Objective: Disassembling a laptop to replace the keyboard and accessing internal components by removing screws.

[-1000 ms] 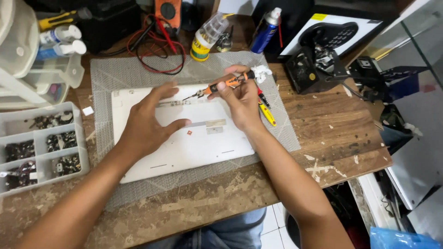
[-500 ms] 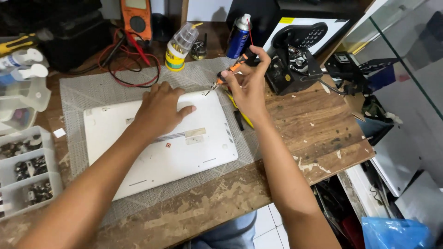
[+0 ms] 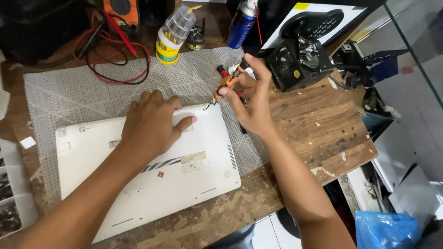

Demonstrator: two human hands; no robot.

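- The white laptop [image 3: 152, 180] lies closed and underside up on a grey patterned mat [image 3: 74, 92] that covers a worn wooden bench [image 3: 318, 133]. Its long axis is skewed, with the far right corner pointing toward 1 o'clock.
- The left hand [image 3: 150, 127] rests palm down on the far half of the laptop's base. Its fingers are spread flat and released, grasping nothing, and the thumb points toward 3 o'clock.
- The right hand [image 3: 251, 103] is raised just past the laptop's far right corner, at 2 o'clock from the left hand. Thumb and first fingers pinch an orange-and-black precision screwdriver [image 3: 228, 82]; the remaining fingers stand fanned and loose.
- The screwdriver slants, handle toward 1 o'clock and tip toward 7 o'clock. The tip sits at the laptop's far right corner; actual contact cannot be confirmed.
- At 12 o'clock from the left hand, at the mat's far edge, stands a clear, yellow-based bit holder [image 3: 173, 32].
- A blue spray can [image 3: 242, 23] stands at 12 o'clock from the right hand.
- Red and black test leads [image 3: 115, 60] coil at 11 o'clock from the left hand.
- A black fan assembly [image 3: 300, 64] sits at 2 o'clock from the right hand, well clear of the laptop.
- A compartmented parts tray [image 3: 14, 207] occupies the frame edge at 9 o'clock.
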